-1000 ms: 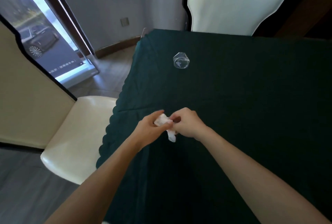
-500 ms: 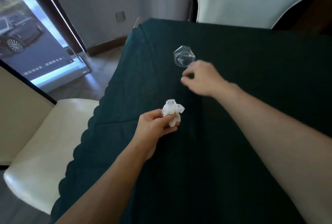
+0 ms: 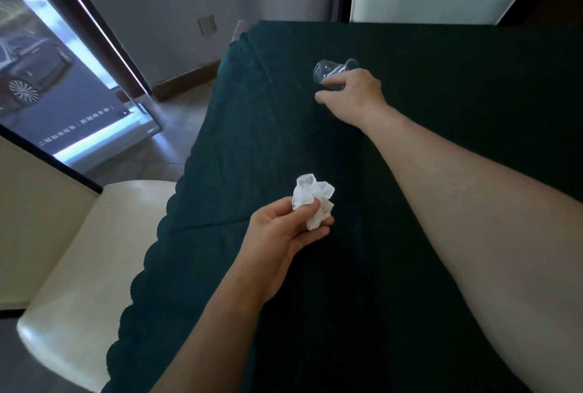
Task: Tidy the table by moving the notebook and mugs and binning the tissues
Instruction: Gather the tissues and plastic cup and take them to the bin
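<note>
I keep the scrunched tissue (image 3: 312, 200) squeezed in my left hand (image 3: 280, 231) so it is ready for the bin, while my right hand (image 3: 353, 93), far past the tissue, wraps around the clear cup (image 3: 331, 72) to lift it off the green table (image 3: 441, 77).

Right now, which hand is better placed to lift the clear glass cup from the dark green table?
The right hand: its fingers already touch the clear glass cup, while the left hand is occupied holding the crumpled white tissue.
</note>
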`<state>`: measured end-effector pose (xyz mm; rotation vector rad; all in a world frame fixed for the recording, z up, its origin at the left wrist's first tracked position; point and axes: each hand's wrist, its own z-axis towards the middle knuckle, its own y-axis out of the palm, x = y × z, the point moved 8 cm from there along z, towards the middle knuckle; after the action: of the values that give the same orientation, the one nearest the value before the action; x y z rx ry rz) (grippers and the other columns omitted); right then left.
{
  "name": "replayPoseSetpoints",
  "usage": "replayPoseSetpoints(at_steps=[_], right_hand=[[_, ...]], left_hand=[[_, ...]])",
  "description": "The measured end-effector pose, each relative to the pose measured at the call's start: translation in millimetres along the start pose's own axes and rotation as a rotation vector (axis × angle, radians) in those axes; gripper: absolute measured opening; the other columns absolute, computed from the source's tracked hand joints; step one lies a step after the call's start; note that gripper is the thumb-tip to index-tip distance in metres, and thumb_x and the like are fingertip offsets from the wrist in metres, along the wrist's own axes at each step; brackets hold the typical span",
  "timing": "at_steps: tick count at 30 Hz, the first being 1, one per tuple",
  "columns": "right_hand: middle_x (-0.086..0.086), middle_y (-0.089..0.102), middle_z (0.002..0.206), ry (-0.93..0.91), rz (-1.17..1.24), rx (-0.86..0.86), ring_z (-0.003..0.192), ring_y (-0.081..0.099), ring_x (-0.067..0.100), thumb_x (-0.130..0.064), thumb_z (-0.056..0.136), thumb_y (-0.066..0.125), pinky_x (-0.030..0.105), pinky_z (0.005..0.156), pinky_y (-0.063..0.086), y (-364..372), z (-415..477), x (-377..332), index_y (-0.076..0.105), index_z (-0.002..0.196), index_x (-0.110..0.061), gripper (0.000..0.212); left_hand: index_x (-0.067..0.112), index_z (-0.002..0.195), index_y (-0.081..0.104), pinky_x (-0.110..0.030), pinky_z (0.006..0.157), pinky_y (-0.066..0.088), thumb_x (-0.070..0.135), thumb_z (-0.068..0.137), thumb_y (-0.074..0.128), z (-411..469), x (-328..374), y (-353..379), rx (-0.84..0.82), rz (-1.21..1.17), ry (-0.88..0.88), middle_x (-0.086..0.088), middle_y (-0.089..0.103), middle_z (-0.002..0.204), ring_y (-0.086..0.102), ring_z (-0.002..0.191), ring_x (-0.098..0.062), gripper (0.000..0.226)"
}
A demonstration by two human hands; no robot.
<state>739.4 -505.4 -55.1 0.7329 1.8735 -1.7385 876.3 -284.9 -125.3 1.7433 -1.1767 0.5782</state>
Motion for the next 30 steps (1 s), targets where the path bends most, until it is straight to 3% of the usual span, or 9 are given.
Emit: replayPoseSetpoints(at_steps=[4,9,11,14,16,19,22,25,30], right_hand=[[0.005,0.068,0.109,0.010,0.076,0.052,0.099,0.061,0.022,-0.029,0.087,0.066,0.029,0.079,0.050,1.6,-0.8,2.0,0.076,0.105,-0.008,0.029],[-0.013,0.066,0.071,-0.033,0.278,0.255,0.076,0.067,0.010,-0.038,0.080,0.078,0.032,0.079,0.059,-16.3,-42.9,-4.7,0.067,0.072,-0.023,0.020],[-0.008,0.067,0.073,-0.016,0.353,0.194,0.074,0.065,0.011,-0.032,0.077,0.083,0.033,0.079,0.058,-17.2,-66.8,-3.5,0.062,0.076,-0.024,0.022],[0.000,0.074,0.087,-0.021,0.541,0.013,0.083,0.070,0.010,-0.021,0.082,0.084,0.025,0.082,0.055,-25.0,-107.8,-8.3,0.066,0.111,-0.020,0.034],[0.000,0.074,0.088,-0.038,0.581,-0.097,0.082,0.069,0.006,-0.017,0.086,0.081,0.020,0.082,0.052,-39.7,-136.9,-17.5,0.069,0.118,-0.018,0.034],[0.000,0.065,0.078,-0.075,0.661,-0.204,0.073,0.063,0.007,-0.008,0.088,0.077,0.025,0.081,0.052,-71.2,-182.0,-34.8,0.073,0.106,-0.013,0.019],[0.007,0.063,0.074,-0.091,0.740,-0.169,0.069,0.058,0.018,-0.004,0.088,0.075,0.032,0.071,0.050,-114.9,-233.1,-52.3,0.069,0.092,-0.004,0.008],[0.004,0.059,0.068,-0.135,0.748,-0.081,0.064,0.054,0.017,-0.011,0.088,0.080,0.026,0.061,0.046,-154.7,-289.2,-67.2,0.065,0.081,-0.010,0.017],[0.000,0.056,0.074,-0.185,0.720,-0.160,0.076,0.053,0.022,-0.022,0.084,0.080,0.041,0.079,0.049,-216.0,-393.4,-93.1,0.066,0.106,-0.020,0.026]], left_hand=[[0.000,0.113,0.076,-0.030,0.084,0.062,0.014,0.098,0.069,3.3,-1.0,-0.7,-0.004,-0.006,-0.005,-0.016,0.080,0.111,0.078,0.103,-0.026,0.022],[-0.003,0.116,0.074,-0.028,0.081,0.063,0.012,0.098,0.069,2.4,0.7,2.5,0.029,0.016,-0.025,-0.014,0.081,0.111,0.078,0.104,-0.024,0.024],[-0.002,0.117,0.074,-0.026,0.077,0.063,0.011,0.098,0.068,-3.5,2.7,3.7,0.112,0.068,-0.030,-0.013,0.081,0.109,0.079,0.100,-0.022,0.024],[0.007,0.120,0.073,-0.027,0.073,0.063,0.009,0.097,0.068,-19.7,4.1,0.9,0.234,0.133,-0.048,-0.011,0.081,0.109,0.080,0.096,-0.020,0.023],[0.013,0.119,0.072,-0.027,0.071,0.063,0.009,0.097,0.068,-36.4,9.7,2.0,0.252,0.154,-0.070,-0.009,0.081,0.109,0.080,0.096,-0.019,0.023],[0.012,0.114,0.076,-0.026,0.070,0.062,0.014,0.099,0.067,-63.8,24.4,15.2,0.177,0.176,-0.099,-0.010,0.082,0.106,0.080,0.092,-0.018,0.019],[0.015,0.100,0.084,-0.028,0.073,0.062,0.015,0.096,0.069,-97.6,46.3,42.1,0.075,0.207,-0.098,-0.011,0.082,0.107,0.080,0.093,-0.019,0.015],[0.008,0.100,0.084,-0.029,0.077,0.063,0.011,0.093,0.073,-139.1,57.1,77.2,-0.071,0.227,-0.119,-0.017,0.081,0.109,0.079,0.098,-0.026,0.014],[0.007,0.110,0.078,-0.029,0.076,0.063,0.015,0.089,0.079,-233.2,67.3,139.5,-0.289,0.249,-0.098,-0.018,0.079,0.114,0.078,0.104,-0.030,0.023]])
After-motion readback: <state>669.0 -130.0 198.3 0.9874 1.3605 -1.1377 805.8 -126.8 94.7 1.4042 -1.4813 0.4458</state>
